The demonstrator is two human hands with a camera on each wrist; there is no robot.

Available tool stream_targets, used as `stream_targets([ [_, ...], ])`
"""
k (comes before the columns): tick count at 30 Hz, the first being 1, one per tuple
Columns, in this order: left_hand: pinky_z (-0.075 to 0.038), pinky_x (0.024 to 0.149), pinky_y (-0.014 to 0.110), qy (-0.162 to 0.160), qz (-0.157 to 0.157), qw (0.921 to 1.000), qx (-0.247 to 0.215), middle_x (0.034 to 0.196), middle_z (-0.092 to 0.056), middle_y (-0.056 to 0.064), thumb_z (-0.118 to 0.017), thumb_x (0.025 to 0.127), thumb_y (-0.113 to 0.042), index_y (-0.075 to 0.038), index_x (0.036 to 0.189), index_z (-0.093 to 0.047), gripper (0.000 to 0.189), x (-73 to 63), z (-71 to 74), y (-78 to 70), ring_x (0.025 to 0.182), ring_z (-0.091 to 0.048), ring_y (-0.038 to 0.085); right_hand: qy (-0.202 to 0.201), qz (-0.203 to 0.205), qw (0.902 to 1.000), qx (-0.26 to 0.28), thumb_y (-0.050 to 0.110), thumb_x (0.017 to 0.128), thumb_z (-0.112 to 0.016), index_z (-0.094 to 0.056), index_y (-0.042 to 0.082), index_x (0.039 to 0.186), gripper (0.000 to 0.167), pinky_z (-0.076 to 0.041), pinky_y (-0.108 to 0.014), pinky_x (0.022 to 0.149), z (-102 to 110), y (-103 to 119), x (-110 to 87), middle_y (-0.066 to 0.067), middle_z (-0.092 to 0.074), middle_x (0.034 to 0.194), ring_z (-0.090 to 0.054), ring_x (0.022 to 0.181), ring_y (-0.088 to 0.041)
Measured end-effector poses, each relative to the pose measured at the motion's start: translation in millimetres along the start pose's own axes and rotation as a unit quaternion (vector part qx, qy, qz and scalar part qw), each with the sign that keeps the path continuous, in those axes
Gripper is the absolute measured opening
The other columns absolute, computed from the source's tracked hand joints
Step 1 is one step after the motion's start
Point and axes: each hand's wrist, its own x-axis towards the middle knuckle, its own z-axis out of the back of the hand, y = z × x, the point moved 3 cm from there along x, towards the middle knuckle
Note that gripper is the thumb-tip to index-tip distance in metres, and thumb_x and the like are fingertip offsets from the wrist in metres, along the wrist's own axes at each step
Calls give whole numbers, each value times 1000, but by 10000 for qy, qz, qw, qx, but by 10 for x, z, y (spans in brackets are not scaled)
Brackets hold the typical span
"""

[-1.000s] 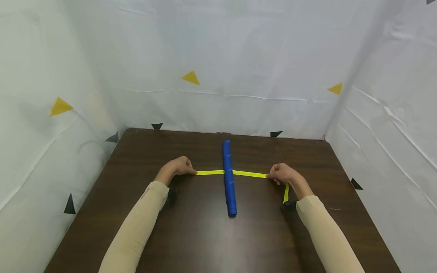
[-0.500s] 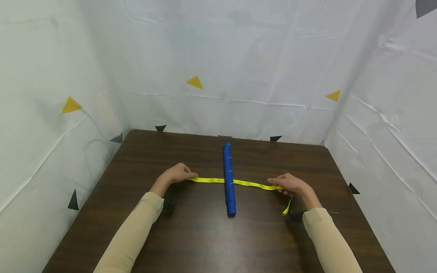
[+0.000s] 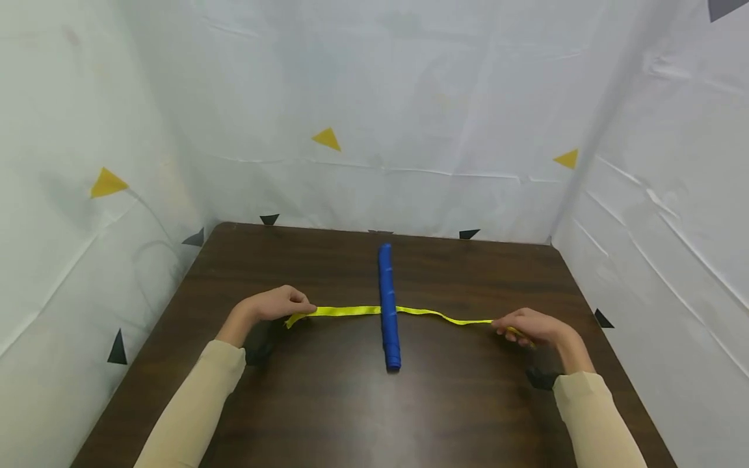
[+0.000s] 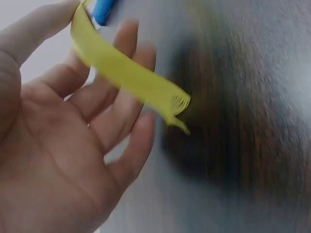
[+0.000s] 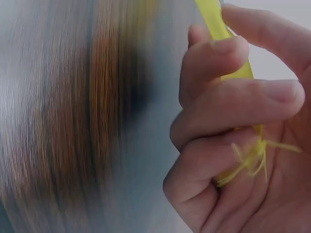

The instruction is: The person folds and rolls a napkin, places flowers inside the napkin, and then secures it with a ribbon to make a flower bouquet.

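Observation:
A yellow ribbon runs sideways across the dark table, crossing a long blue rolled-up bundle near its middle. On the left, my left hand pinches the ribbon between thumb and forefinger, and a short tail hangs past the grip. In the left wrist view that ribbon end has a slightly frayed tip beside the spread lower fingers. My right hand pinches the other side, its fingers curled around the tail. Loose frayed yellow threads show against the palm in the right wrist view.
The dark wood-grain table is bounded by white sheeting at the back and both sides. Yellow and black triangle markers, such as the yellow triangle, are stuck on it.
Both hands have moved outward, away from the blue bundle, with the ribbon pinched between them. The right hand has also come nearer; its hanging tail is now gathered in the fingers.

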Motion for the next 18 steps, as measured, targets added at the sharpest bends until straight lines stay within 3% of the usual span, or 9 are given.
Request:
stream_targets([
  [2,-51,79,34,95,-62,9997,-205,94,-71,1,-64,108,-43,-6,103,-77,39,-56,-33,56,85,-64,17,-54,-14,10000,60,36,109,-62,-69,1,108,36,-36,-23,52,5,-80,-50,3,-56,76,-43,58,-9],
  [5,-54,84,37,5,-48,9992,-402,106,-74,6,-63,110,-39,-8,112,-74,33,-139,-54,135,95,-68,22,-213,57,9995,246,36,110,-62,-64,2,104,35,-35,-23,52,7,-164,-94,3,-54,78,-43,59,-9],
  [12,-43,71,35,-391,157,9986,-327,80,-51,3,-64,109,-44,-6,109,-72,39,-267,-40,190,73,-47,20,-389,198,9950,897,54,112,-51,-59,6,101,49,-33,-22,51,-22,-220,-111,5,-51,73,-40,58,-7],
  [18,-41,69,33,-386,219,9984,-361,74,-50,1,-62,108,-49,-3,90,-64,49,-285,-82,195,70,-47,19,-724,168,9863,1473,42,115,-50,-56,11,99,34,-39,-21,54,-63,-251,-97,9,-54,75,-43,60,-4],
])
